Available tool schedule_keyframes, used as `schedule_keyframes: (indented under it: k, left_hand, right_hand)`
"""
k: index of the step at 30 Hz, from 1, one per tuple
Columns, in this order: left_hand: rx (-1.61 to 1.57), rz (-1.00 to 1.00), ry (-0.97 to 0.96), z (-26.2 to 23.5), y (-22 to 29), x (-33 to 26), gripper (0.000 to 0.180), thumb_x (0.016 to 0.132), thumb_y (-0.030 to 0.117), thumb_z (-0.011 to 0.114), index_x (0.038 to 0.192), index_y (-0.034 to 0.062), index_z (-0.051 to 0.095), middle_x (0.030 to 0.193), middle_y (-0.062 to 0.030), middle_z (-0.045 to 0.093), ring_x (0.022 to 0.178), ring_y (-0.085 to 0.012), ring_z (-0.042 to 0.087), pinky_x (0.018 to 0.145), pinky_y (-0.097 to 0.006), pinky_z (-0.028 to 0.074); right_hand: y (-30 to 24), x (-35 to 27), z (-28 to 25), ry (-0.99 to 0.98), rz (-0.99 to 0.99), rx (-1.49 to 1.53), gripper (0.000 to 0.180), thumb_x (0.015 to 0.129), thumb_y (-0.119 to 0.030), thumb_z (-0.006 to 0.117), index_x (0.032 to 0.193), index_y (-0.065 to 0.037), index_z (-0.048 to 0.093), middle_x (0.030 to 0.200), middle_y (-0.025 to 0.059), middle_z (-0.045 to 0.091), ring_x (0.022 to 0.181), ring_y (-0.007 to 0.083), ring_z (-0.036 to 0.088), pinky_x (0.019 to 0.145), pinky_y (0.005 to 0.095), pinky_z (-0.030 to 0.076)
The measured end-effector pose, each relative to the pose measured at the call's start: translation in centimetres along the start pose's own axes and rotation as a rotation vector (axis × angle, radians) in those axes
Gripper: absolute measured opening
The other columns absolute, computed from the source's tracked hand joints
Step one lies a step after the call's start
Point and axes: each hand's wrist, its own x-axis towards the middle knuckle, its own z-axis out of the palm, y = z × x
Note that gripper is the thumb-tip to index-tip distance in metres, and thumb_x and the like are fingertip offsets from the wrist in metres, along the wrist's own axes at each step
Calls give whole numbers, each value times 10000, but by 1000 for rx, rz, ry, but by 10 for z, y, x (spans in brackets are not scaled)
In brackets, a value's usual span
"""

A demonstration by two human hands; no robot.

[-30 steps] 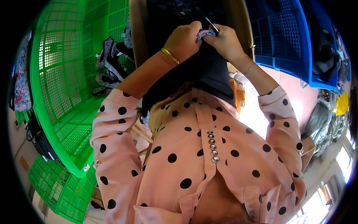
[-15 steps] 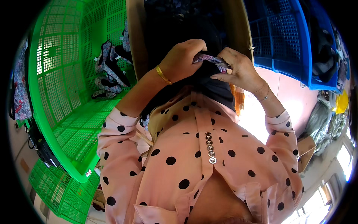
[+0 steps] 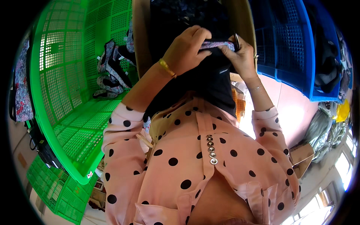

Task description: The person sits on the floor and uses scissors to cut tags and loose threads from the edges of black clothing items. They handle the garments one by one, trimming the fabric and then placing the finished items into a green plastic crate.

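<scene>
A narrow floral fabric piece with black edging (image 3: 215,45) is stretched between my two hands, above my dark-clothed lap. My left hand (image 3: 188,49) pinches its left end, the fingers bent over the edge. At the other end my right hand (image 3: 242,55) grips the piece between thumb and fingers. A thin black thing (image 3: 236,42) stands up by the right fingers; whether it is the fabric's edging or a tool I cannot tell. Beyond the hands, dark items fill an open cardboard box (image 3: 243,18), too dim to name.
On the left stands a large green plastic crate (image 3: 62,112), several floral, black-edged fabric pieces (image 3: 108,77) inside. A blue crate (image 3: 285,45) is at the right, with dark and grey fabric beside it. Another green crate (image 3: 56,191) is at lower left, a small cardboard box (image 3: 302,157) at lower right.
Both hands have moved up and away from my body. The fabric piece, bunched before, is now drawn straighter between them, and the thin black thing shows by my right hand.
</scene>
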Motion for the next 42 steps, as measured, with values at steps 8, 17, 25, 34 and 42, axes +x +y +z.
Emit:
schedule_keyframes:
  k: [8,17,25,34,42]
  left_hand:
    - [167,-111,123,18,-21,4,256,668,-53,661,851,56,518,802,-108,536,762,-317,586,662,-389,494]
    - [-247,-934,1040,-70,-103,-150,119,886,97,657,983,58,599,860,-8,621,703,-80,560,619,-228,486]
    - [-234,-1732,614,-22,-294,-345,481,802,236,729,1200,13,579,1037,-107,643,873,-227,605,714,-352,500]
    - [-670,-1812,704,14,-327,-303,549,765,281,763,1201,7,572,1077,-183,656,907,-308,635,782,-403,525]
    - [-435,-1514,669,2,-357,-345,526,732,190,704,1191,-20,554,983,-128,644,841,-261,611,757,-407,491]
  right_hand:
    - [-7,1,3,-57,-236,-492,195,829,-139,706,856,-38,542,789,200,603,713,368,624,610,416,490]
    - [16,19,-151,325,481,-72,294,960,-339,506,993,-69,618,911,93,588,850,195,518,758,316,400]
    - [22,20,-89,237,598,605,458,956,-580,454,979,-149,605,665,-43,436,480,64,290,426,209,257]
    - [-38,-27,19,34,960,859,560,967,-624,301,933,-110,523,465,-43,284,338,81,269,331,248,290]
    - [-21,-17,15,-77,957,945,401,1034,-431,373,878,-73,465,464,-21,283,357,98,267,370,247,250]
